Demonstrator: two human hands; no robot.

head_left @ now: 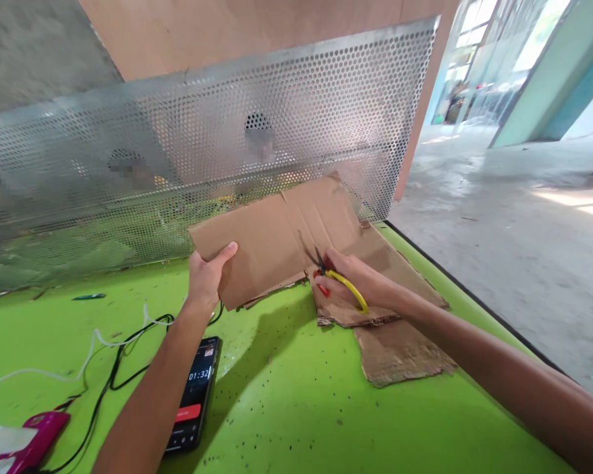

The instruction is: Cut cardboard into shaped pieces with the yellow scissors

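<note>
My left hand [210, 273] grips the left end of a brown cardboard sheet [271, 243], its thumb flat on the upper face. Closed around a pair of scissors [343, 282] with yellow and red handles is my right hand [350, 276]. The dark blades point up and left, parted, at the cardboard's near edge. Creases run across the sheet beside them. Beneath my right hand lie more cardboard pieces [405, 263], with a torn-edged piece [400, 355] sticking out toward me.
A green table [277, 408] carries a phone [197, 388] showing a timer, black and white cables [113, 368], a magenta power strip [39, 438] and a dark pen-like object [89, 297]. A perforated metal panel [296, 112] stands along the back. The table's dark edge [474, 303] runs along the right.
</note>
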